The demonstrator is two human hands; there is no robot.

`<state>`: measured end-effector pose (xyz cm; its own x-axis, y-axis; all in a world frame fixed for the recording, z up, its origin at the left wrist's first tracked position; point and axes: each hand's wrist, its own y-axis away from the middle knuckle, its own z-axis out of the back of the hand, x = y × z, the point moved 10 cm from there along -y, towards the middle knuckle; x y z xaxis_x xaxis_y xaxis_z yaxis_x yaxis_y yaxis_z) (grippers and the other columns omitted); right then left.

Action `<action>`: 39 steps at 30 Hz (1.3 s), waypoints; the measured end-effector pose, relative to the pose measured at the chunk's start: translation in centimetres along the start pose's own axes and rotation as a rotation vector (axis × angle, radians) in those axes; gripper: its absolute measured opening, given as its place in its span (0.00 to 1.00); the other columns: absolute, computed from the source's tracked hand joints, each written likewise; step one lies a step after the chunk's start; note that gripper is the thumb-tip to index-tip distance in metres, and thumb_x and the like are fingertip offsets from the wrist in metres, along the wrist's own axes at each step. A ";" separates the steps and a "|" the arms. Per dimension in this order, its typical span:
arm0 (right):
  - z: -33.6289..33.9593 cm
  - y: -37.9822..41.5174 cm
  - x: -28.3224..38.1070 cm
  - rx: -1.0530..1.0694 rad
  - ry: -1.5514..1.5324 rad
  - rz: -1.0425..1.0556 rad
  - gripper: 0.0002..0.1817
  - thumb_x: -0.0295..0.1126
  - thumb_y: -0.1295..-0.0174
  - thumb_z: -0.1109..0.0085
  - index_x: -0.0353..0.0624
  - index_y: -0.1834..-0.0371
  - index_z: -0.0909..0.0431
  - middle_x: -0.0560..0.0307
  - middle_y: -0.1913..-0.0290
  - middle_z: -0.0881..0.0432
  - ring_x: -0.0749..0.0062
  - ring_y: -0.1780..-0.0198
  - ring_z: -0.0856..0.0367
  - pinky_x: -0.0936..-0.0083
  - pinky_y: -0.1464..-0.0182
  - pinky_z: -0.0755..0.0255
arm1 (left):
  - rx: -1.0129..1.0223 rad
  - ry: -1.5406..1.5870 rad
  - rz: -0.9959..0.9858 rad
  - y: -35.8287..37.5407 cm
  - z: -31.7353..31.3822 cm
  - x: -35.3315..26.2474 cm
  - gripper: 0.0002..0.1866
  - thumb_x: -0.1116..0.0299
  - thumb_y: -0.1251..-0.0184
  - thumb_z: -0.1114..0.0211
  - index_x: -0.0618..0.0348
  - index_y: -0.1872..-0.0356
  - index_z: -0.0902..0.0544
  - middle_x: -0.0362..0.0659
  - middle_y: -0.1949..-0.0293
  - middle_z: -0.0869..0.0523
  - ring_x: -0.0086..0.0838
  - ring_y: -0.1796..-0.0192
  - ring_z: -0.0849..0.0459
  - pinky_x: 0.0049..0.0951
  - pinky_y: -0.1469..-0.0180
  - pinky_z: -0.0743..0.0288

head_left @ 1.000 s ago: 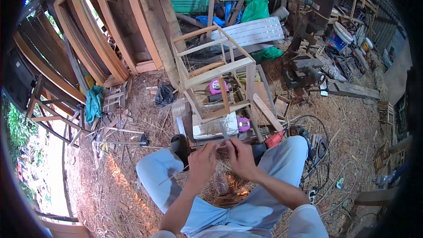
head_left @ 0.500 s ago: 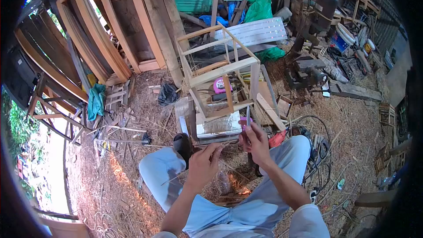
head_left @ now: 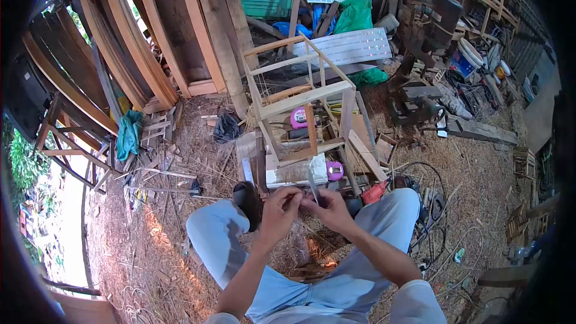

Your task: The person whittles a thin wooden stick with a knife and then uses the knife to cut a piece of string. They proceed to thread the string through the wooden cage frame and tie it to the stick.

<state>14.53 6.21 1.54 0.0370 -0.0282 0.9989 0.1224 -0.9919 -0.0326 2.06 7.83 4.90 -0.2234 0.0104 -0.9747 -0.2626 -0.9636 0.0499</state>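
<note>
Over the space between the knees, my left hand [head_left: 279,213] is closed in a pinch on something too small to make out. Close beside it, my right hand [head_left: 330,209] grips a knife [head_left: 312,183], its thin blade pointing up and away. The fingertips of both hands nearly meet. Just beyond them stands a wooden frame [head_left: 306,95] on a low work surface with a whitish board [head_left: 294,173]. One pink tape measure [head_left: 335,171] lies at the board's right end, and another pink tape measure [head_left: 299,117] shows through the frame.
Curved wooden frames [head_left: 129,42] lean at the left. A red tool [head_left: 375,192] lies by the right knee, near a black cable [head_left: 444,204]. A bench vise [head_left: 420,105] stands at the right. Shavings and wood scraps cover the ground.
My right hand has moved left and slightly down with the knife, up to my left hand. The pink tape measure behind it now shows fully.
</note>
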 end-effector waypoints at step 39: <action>3.9 -0.9 1.4 -0.311 0.284 0.142 0.14 0.24 0.38 0.46 0.39 0.49 0.25 0.65 0.77 0.27 0.87 0.75 0.34 0.83 0.74 0.38 | 0.175 0.304 0.170 -0.6 -2.7 3.2 0.15 0.59 0.28 0.47 0.60 0.49 0.27 0.38 0.67 0.22 0.19 0.66 0.23 0.20 0.64 0.29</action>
<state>18.34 7.55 2.86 -0.2478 -0.1565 0.9561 -0.1703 -0.9645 -0.2020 4.04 7.72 1.21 0.0038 -0.2506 -0.9681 -0.4078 -0.8843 0.2273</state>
